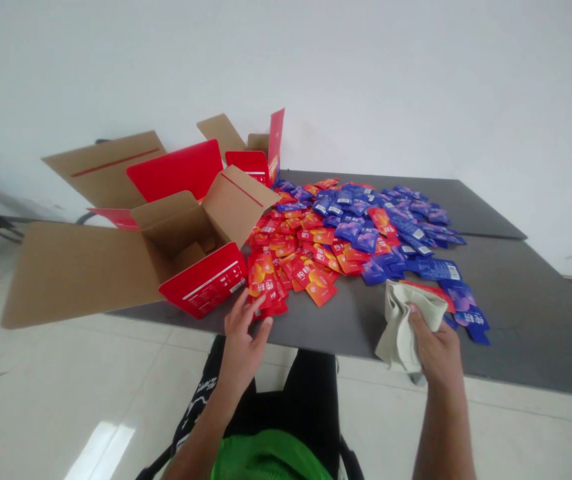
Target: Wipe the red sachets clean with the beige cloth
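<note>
My right hand [439, 343] grips a folded, cream-coloured cloth [403, 327] at the front edge of the table, close to some blue sachets [466, 310]. My left hand [245, 330] is at the table's front edge with its fingers apart and nothing held. Its fingertips are by the nearest orange-red sachets [263, 277], beside an open cardboard box [206, 280] with a red printed outside. Whether those fingertips touch a sachet I cannot tell. Red and blue sachets lie in a wide, mixed heap between my hands and beyond them.
Two more open red boxes, one with a red flap [176, 170] and one farther back [249, 163], stand behind the nearest box. Their flaps stick out, one low over the left side. The grey table [531, 313] meets a white wall [391, 87] behind.
</note>
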The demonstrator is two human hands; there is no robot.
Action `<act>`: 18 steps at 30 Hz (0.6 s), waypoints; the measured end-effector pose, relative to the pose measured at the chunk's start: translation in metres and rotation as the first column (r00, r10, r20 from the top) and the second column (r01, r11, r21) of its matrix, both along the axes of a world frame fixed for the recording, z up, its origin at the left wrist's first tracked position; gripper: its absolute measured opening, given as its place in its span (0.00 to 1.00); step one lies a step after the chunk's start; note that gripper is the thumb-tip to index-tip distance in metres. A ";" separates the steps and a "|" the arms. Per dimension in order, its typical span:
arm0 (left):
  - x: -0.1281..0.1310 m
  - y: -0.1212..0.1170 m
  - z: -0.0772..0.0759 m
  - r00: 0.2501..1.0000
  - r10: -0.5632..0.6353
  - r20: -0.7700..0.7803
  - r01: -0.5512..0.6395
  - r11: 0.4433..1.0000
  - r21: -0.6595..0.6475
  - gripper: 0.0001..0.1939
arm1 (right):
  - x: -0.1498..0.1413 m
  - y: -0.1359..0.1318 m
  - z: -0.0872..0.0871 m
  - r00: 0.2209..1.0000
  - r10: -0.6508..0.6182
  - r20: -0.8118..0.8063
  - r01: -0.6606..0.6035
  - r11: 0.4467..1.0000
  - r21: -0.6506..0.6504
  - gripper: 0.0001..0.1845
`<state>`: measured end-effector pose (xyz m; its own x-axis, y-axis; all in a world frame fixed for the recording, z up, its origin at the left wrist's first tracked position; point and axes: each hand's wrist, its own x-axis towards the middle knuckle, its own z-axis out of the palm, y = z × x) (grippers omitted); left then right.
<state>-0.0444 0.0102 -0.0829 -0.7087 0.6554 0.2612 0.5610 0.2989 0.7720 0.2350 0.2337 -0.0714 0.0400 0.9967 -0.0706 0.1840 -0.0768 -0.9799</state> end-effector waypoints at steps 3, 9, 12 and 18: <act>0.020 0.001 0.008 0.982 0.039 -0.182 -0.042 0.999 -0.013 0.21 | 0.001 0.001 -0.002 1.000 0.025 0.002 -0.025 0.999 0.024 0.34; 0.059 0.038 0.034 0.927 -0.137 -0.349 0.187 0.976 0.114 0.12 | 0.004 0.002 -0.005 0.997 0.061 -0.056 -0.061 0.998 -0.011 0.35; 0.051 0.084 0.045 0.839 -0.334 -0.430 0.350 0.936 -0.044 0.10 | 0.007 0.003 -0.010 0.990 0.099 -0.100 -0.101 0.995 -0.019 0.34; 0.008 0.173 0.041 0.736 -0.431 -0.521 0.345 0.902 -0.259 0.24 | 0.011 0.003 -0.013 0.972 0.202 -0.121 -0.201 0.979 0.013 0.33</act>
<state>-0.0367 0.1833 -0.0421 -0.1437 0.8996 0.4124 0.9655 0.0360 0.2579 0.2462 0.2369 -0.0842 -0.1704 0.9834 -0.0621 0.0758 -0.0497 -0.9959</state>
